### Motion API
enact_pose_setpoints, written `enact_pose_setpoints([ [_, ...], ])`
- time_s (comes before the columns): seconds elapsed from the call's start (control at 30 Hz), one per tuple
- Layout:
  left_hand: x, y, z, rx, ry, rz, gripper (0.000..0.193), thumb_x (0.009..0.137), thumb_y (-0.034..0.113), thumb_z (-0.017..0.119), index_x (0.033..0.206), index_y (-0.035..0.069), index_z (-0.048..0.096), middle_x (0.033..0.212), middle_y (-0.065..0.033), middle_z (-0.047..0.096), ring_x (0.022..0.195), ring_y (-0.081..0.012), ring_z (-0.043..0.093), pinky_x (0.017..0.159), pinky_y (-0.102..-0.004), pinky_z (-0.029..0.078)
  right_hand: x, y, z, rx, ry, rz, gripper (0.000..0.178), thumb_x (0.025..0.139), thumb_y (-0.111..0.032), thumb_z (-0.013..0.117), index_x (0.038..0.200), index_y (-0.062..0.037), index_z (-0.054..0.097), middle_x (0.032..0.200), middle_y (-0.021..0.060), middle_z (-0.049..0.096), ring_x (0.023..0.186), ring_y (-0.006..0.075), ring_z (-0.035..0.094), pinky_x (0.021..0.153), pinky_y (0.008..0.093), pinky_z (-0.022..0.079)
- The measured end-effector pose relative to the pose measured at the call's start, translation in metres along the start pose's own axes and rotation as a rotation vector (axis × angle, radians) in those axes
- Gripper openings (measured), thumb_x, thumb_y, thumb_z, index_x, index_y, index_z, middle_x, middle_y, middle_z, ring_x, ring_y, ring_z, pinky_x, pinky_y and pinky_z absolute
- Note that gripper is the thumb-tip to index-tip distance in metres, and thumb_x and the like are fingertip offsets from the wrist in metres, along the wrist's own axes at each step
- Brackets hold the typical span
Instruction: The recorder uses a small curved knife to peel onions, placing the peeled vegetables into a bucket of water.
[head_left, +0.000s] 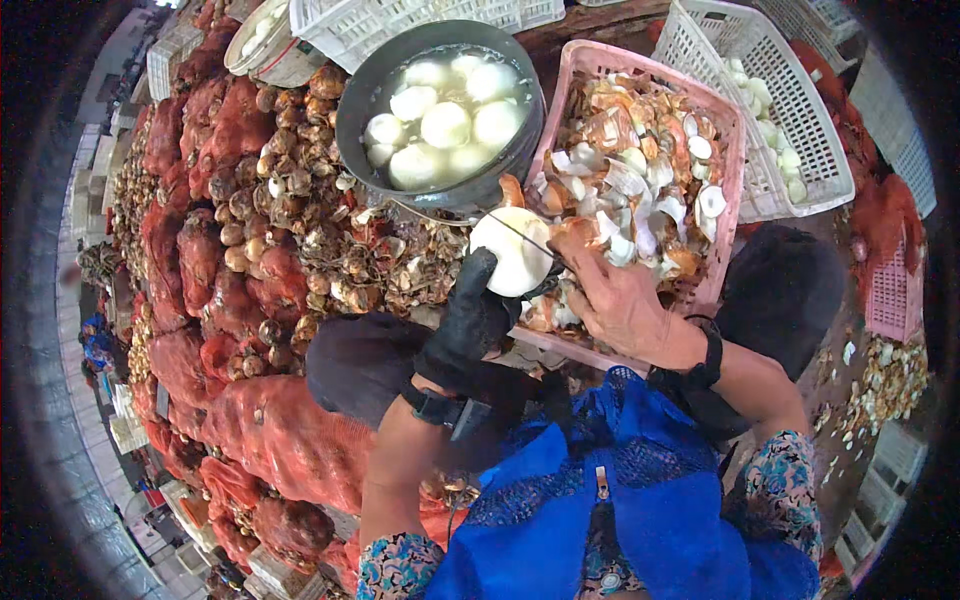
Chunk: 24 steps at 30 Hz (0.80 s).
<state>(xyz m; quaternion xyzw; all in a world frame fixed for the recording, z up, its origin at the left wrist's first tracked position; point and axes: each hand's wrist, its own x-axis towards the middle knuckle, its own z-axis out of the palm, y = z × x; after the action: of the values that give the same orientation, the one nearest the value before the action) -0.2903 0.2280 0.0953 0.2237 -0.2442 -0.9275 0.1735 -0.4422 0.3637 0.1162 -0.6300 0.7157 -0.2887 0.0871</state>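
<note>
1. Head view: the black-gloved left hand (465,320) is curled around the lower left of a peeled white onion (512,250); its thumb shows at the side, while the fingers underneath are hidden.
2. At the onion's other side, the bare right hand (625,305) has its fingers bent and drawn together on a thin dark blade (525,237), which crosses the onion's face. Any handle is covered by the fingers.
3. A brownish piece (512,192) just beyond the onion is hard to make out.
4. Directly ahead of the left hand stands a dark round bucket (360,125), its near wall close to the onion. Peeled onions (445,125) sit inside in cloudy water; the lower ones are blurred.
5. Beneath and ahead of the right hand is a pink plastic crate (735,185), heaped with onion skins and trimmings (640,200). The forearm covers part of its near edge.
6. Dark-clad knees (785,285) flank both hands, so the room between them is narrow; it widens ahead, over the crate.
7. Left of the left hand lie unpeeled onions (285,190) and red mesh sacks (285,430), the outermost cut off by the dark lens rim.
</note>
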Motion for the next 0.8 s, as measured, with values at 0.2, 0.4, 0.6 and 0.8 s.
enact_pose_setpoints([
  [0.2,0.004,-0.003,-0.003,0.091,0.079,0.065,0.067,0.093,0.044,0.057,0.143,0.005,0.036,0.139,-0.012,0.049,0.127,-0.0267,0.048,0.111,-0.0393,0.038,-0.004,0.006,0.013,-0.069,-0.006,-0.043,0.062,0.079,-0.012,0.063,0.136,0.0008,0.042,0.086,0.0169,0.061,0.06,0.0271,0.064,0.047,0.0362,0.052],
  [0.4,0.004,-0.004,-0.007,0.118,0.124,0.057,0.064,0.094,0.043,0.057,0.142,0.005,0.037,0.137,-0.0121,0.05,0.127,-0.0267,0.049,0.11,-0.0403,0.038,-0.005,0.006,0.02,-0.128,-0.116,0.052,0.07,0.079,-0.011,0.064,0.142,-0.0005,0.037,0.106,0.0229,0.062,0.058,0.0296,0.063,0.044,0.0358,0.048],
  [0.6,0.006,-0.008,-0.022,0.11,0.064,0.036,0.064,0.092,0.043,0.059,0.141,0.007,0.038,0.137,-0.0115,0.051,0.126,-0.0266,0.049,0.11,-0.0414,0.037,0.0,0.009,0.024,-0.122,-0.111,0.009,0.07,0.079,-0.003,0.057,0.143,0.0037,0.03,0.08,0.0238,0.058,0.053,0.0289,0.063,0.042,0.0381,0.049],
  [0.8,0.001,-0.008,-0.017,0.078,0.082,0.029,0.063,0.092,0.042,0.059,0.141,0.007,0.039,0.136,-0.0122,0.051,0.126,-0.0268,0.05,0.11,-0.0421,0.039,0.004,0.01,0.03,-0.164,-0.106,0.048,0.067,0.078,0.0,0.055,0.142,0.0006,0.033,0.085,0.0266,0.059,0.055,0.0349,0.062,0.044,0.0427,0.048],
])
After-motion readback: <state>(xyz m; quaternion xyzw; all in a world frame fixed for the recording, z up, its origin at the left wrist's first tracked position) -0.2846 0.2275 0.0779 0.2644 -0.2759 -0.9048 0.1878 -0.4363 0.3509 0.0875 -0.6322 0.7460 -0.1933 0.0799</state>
